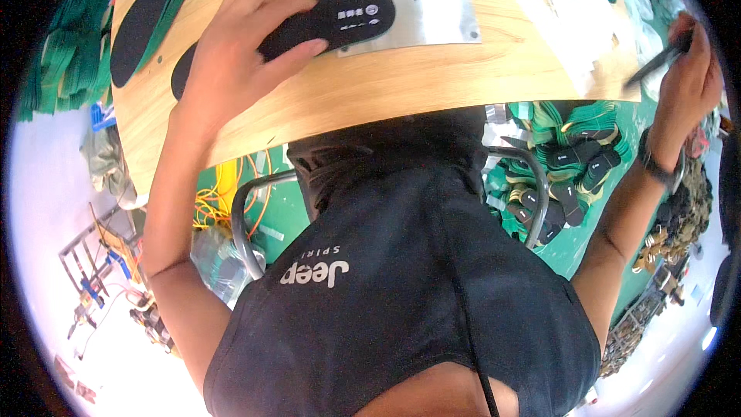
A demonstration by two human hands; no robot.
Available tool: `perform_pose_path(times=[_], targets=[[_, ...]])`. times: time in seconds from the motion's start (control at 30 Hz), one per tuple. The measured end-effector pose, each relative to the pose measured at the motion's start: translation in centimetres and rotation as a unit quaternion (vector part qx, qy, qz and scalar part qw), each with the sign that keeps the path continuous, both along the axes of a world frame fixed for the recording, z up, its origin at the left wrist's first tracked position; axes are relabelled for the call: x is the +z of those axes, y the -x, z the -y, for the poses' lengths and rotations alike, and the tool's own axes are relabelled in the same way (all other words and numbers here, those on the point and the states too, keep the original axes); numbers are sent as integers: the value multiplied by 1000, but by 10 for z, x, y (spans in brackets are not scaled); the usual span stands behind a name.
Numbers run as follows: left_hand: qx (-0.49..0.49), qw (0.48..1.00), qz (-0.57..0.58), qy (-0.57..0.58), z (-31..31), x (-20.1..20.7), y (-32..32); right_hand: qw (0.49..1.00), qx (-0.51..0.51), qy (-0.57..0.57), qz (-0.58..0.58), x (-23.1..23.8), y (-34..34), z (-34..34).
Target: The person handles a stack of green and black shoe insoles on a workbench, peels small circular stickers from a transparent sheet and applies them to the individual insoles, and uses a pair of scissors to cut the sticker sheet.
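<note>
A black insole (351, 19) with small white print lies slantwise on the wooden table, its right end over a shiny metal plate (444, 19). My left hand (235, 50) spans the insole's middle, thumb along the near edge and fingers along the far edge, hiding part of it. Out past the table's right edge, my right hand (691, 77) is raised and closed on a thin dark piece (656, 64). Blur keeps me from making out its kind. A dark band circles the right wrist.
Stacked black and green insoles (158, 11) lie at the wooden table's (494, 77) far left. More green layers (65, 54) stand beyond its left edge. Under the right side is a heap of insoles (571, 158). A chair's metal armrests (540, 193) flank my body; orange cables (212, 205) lie below left.
</note>
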State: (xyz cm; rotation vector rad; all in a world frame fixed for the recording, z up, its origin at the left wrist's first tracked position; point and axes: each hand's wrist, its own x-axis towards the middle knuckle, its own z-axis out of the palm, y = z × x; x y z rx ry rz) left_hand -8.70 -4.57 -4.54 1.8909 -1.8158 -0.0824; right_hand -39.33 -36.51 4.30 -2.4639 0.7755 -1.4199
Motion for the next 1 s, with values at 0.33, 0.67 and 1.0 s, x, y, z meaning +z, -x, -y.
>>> perform_pose_path(times=[0.33,0.67,1.0], targets=[[3,1000,-14,-8,-11,-15,18,695,340,-601,-198,-79,-72,-204],[16,1000,10,17,-21,-21,18,738,282,-559,-250,-72,-101,-228],[11,1000,-1,29,-22,-18,22,745,192,-614,-179,-68,-101,-239]])
